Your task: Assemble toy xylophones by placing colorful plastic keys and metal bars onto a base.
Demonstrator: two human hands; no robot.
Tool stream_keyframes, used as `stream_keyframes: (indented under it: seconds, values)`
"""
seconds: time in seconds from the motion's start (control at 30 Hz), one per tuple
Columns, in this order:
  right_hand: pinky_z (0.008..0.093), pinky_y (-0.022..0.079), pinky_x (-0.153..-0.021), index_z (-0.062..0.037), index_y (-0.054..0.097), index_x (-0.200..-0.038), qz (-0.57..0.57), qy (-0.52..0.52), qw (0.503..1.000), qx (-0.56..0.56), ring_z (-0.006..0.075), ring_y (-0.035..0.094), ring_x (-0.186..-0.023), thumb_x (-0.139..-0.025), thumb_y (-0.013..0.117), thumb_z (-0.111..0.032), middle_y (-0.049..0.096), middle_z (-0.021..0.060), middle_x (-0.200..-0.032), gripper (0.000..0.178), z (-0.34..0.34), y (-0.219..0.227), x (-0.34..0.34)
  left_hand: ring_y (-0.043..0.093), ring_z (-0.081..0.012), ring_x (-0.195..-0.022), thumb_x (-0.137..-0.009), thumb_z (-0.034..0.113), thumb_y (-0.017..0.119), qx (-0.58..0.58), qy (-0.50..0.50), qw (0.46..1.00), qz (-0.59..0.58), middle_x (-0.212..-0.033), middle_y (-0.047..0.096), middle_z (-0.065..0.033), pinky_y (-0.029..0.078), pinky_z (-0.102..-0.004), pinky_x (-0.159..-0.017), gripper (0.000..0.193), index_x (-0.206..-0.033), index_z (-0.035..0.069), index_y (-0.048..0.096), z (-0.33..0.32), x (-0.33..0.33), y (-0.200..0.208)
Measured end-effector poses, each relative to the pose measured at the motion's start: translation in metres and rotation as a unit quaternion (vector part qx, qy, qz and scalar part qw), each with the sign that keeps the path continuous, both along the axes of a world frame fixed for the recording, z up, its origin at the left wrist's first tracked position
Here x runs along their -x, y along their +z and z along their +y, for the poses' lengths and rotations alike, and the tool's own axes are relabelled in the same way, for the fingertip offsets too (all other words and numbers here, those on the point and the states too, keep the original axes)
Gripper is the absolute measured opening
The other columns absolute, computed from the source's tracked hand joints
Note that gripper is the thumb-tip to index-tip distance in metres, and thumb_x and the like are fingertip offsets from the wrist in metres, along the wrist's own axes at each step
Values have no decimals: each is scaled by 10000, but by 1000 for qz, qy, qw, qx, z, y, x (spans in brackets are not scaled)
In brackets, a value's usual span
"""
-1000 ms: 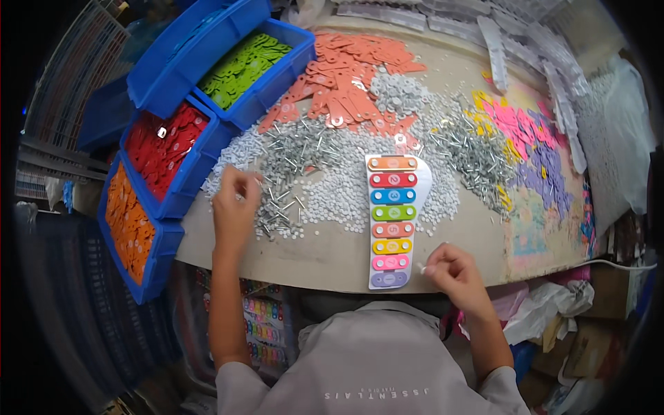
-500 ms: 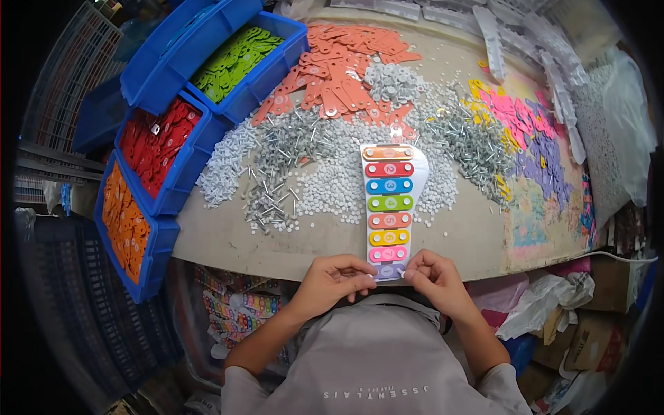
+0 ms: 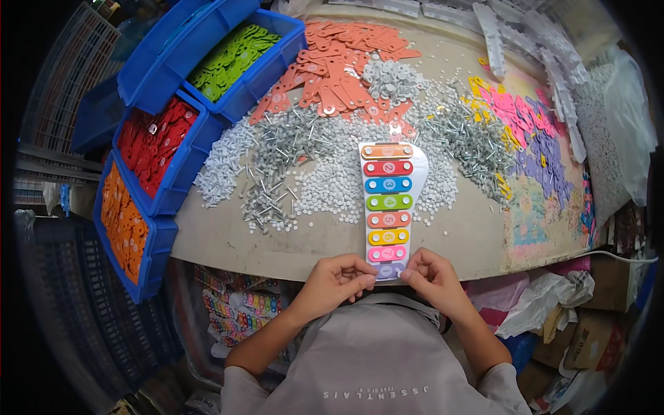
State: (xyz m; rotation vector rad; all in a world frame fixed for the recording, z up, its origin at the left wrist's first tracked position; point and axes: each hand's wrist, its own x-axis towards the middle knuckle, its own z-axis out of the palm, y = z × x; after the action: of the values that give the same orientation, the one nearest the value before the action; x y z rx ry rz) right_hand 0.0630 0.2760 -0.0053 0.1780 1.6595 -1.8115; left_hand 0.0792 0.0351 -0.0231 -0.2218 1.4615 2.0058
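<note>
A toy xylophone [image 3: 388, 203] lies at the table's near edge, with a white base and a column of coloured bars, each fastened by white round heads. At its near end is the purple bar [image 3: 386, 270], between my two hands. My left hand [image 3: 342, 279] is closed in a pinch beside the bar's left end; what its fingertips hold, if anything, is hidden. My right hand [image 3: 434, 277] pinches a small pale pin [image 3: 399, 272] at the bar's right end.
Blue bins hold green bars [image 3: 235, 61], red bars [image 3: 158, 142] and orange bars [image 3: 124, 223] at left. Beyond the xylophone lie heaps of metal pins [image 3: 277, 162], white caps [image 3: 332, 169] and coral bars [image 3: 339, 76]. Pink bars [image 3: 510, 114] and purple bars [image 3: 550, 162] are at right.
My right hand has shifted very slightly left, and the pin at its fingertips shows over the purple bar's right end. My left hand stays nearly still.
</note>
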Motion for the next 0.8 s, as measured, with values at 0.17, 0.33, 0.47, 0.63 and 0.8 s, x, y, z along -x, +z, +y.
stream_keyframes:
  seconds: [0.17,0.33,0.47,0.63,0.8]
  values:
    - [204,282,-439,-76,468,-1082,10,2,999,-42,7,417,-499,-968,626,-103,537,-24,-665,197,-3,3,3,544,-28,-652,-925,92,704,191,-27,977,90,-739,620,-12,401,-188,-549,626,-1407,7,314,10,4,9]
    - [199,333,-426,-79,462,-1100,-37,43,998,-31,54,492,-475,-970,644,-165,558,-7,-659,240,-4,4,10,554,-80,-593,-936,191,683,113,-39,992,43,-684,626,-33,415,-258,-523,587,-1348,-2,312,8,13,7]
    - [200,357,-419,-76,482,-1104,-71,69,995,-33,93,570,-488,-970,646,-189,593,10,-676,240,-10,10,18,554,-83,-592,-940,199,674,66,-56,996,21,-689,626,-49,408,-267,-510,536,-1318,16,340,13,11,-8]
    - [204,409,-417,-73,512,-1165,-69,31,996,-35,109,583,-481,-957,649,-172,572,6,-659,268,-6,0,10,469,-75,-523,-977,184,624,123,-67,986,88,-612,552,-12,335,-277,-470,374,-1190,33,356,17,10,-5]
    - [215,421,-413,-37,516,-1158,-62,55,996,-37,109,567,-466,-958,637,-165,554,2,-635,266,-8,0,16,461,-93,-496,-959,179,641,109,-35,987,108,-577,534,-30,321,-299,-454,382,-1174,36,359,20,7,-12]
